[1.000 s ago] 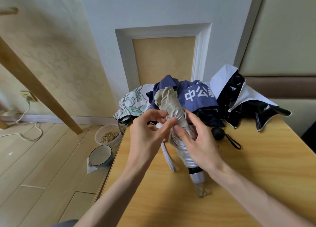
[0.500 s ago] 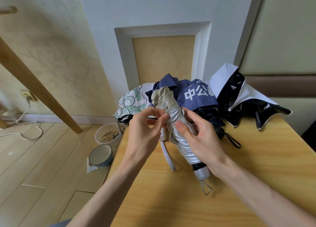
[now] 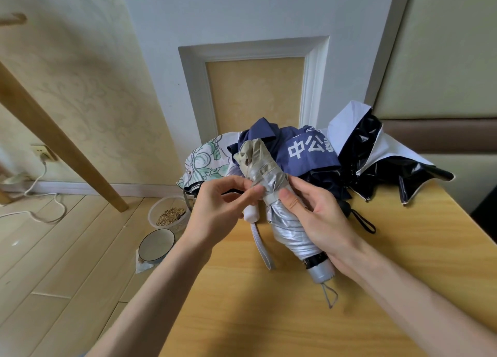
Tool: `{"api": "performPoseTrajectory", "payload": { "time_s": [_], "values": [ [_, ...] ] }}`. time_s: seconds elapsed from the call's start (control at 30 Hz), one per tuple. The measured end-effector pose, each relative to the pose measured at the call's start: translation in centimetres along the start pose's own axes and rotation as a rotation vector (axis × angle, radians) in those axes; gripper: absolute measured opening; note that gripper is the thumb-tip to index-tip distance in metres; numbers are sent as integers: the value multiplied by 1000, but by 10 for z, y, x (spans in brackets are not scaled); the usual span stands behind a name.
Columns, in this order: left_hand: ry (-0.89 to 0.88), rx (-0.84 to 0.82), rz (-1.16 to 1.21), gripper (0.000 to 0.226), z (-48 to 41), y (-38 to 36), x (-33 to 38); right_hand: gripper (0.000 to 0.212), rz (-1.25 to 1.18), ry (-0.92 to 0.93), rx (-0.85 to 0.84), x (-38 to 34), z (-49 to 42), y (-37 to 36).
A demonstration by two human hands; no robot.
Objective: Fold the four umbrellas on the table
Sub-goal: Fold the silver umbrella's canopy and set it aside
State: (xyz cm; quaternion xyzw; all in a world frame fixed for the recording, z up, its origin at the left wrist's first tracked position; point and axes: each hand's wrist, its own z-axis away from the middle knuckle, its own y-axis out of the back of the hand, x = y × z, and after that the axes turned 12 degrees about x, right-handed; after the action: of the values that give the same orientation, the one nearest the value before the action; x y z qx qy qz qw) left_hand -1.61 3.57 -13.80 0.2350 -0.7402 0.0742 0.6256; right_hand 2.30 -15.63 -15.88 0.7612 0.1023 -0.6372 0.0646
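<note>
Head view.

- Silver umbrella [image 3: 291,222]: canopy rolled tight round the shaft and held slanting over the left half of the desk [image 3: 269,316], grey handle towards the near edge. Its strap [image 3: 269,171] is wrapped round the bundle.
- Right hand [image 3: 320,216]: grips the rolled canopy, thumb pressed on top.
- Left hand [image 3: 215,211]: fingers curled, pinching the strap's end against the bundle (whether it is fastened cannot be told).
- Floral umbrella [image 3: 204,163]: far left corner, canopy loose and crumpled.
- Navy umbrella [image 3: 306,152]: white lettering, heaped at the middle of the far edge, unrolled.
- Black-and-white umbrella [image 3: 376,163]: far right, panels splayed.

Progress, as judged: one of four nearly done, only its strap left to secure. Three remain.
</note>
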Motion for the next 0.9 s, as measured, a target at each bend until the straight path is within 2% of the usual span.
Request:
{"api": "performPoseTrajectory", "payload": {
  "time_s": [0.1, 0.17, 0.23, 0.27, 0.3, 0.33, 0.4, 0.47, 0.57, 0.67, 0.73, 0.9],
  "values": [
    [-2, 30, -6, 22, 0, -2, 1, 31, -60, -27, -24, -2, -2, 2],
    [85, 73, 33, 47, 2, -6, -2, 30, -92, -59, -32, -1, -2, 3],
    [260, -19, 139, 76, 2, -8, -1, 30, -110, -87, -43, 0, -1, 6],
    [297, -119, 186, 73, 3, -9, 0, 30, -115, -96, -49, 0, 0, 6],
    [289, -189, 216, 60, 4, -11, 1, 31, -109, -102, -57, 0, 1, 5],
    [265, -204, 231, 48, 6, -14, 2, 31, -89, -106, -66, -2, 3, 4],
    [239, -126, 267, 40, 10, -21, 3, 34, 27, -72, -62, -3, 7, 2],
    [212, -77, 254, 39, 12, -27, 0, 37, 166, 3, -38, -3, 9, 4],
    [256, -193, 261, 39, 16, -39, 4, 42, 168, 0, 6, -7, 13, 20],
    [273, -268, 226, 44, 23, -57, 8, 47, 131, -80, -24, -15, 22, 45],
    [253, -330, 194, 43, 26, -69, 10, 40, 72, -155, -25, -13, 30, 60],
    [298, -480, 151, 48, 34, -96, 14, 28, 36, -185, 143, -3, 39, 88]
  ]
}}
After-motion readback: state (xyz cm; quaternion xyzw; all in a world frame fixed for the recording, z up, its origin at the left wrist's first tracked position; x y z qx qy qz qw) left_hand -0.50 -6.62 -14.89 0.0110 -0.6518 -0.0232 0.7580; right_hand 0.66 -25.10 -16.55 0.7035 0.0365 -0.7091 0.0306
